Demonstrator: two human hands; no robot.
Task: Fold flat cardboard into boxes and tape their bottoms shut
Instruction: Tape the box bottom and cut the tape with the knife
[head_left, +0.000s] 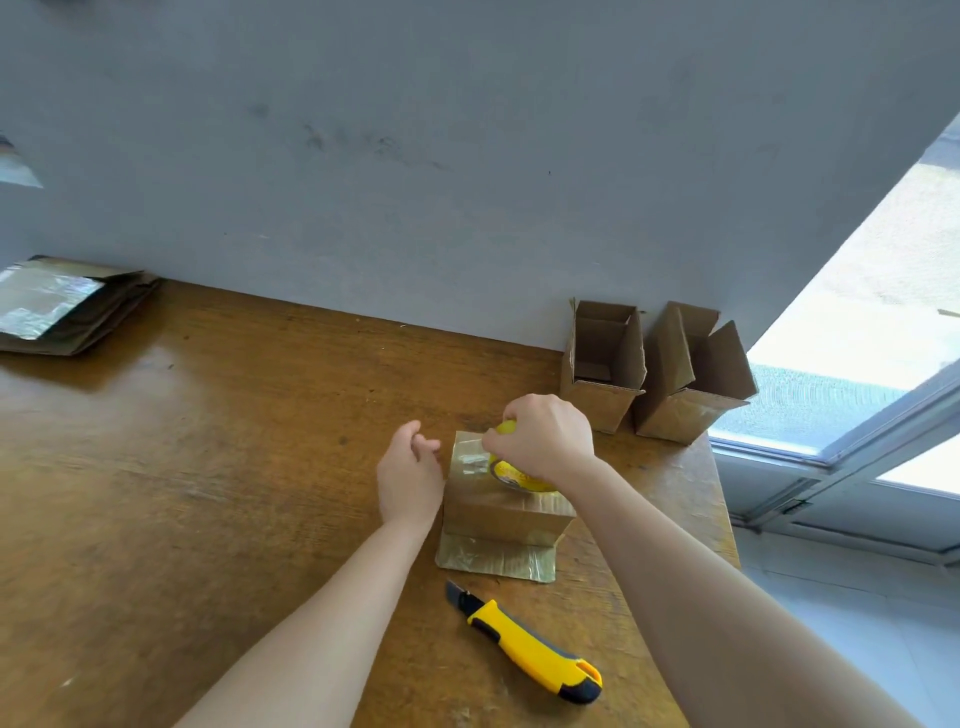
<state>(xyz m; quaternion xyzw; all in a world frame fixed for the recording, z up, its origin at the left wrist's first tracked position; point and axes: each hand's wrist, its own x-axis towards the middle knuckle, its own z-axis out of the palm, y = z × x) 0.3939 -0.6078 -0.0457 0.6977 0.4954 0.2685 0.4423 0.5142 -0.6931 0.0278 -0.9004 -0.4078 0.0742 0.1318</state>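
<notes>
Cardboard, the box (498, 514) stands bottom-up near the right edge of the wooden bench (208, 467), with one flap splayed flat toward the person. The right hand (545, 436) sits on top of it, fingers curled round a yellow tape roll (514, 475). The left hand (410, 478) is just beside the box's left wall, fingers loosely bent and holding nothing. A yellow knife (524, 644) lies nearer the person.

Yellow-and-black knife (524, 644), brown boxes (602, 364), yellow tape roll (511, 473), grey wall (467, 130)
</notes>
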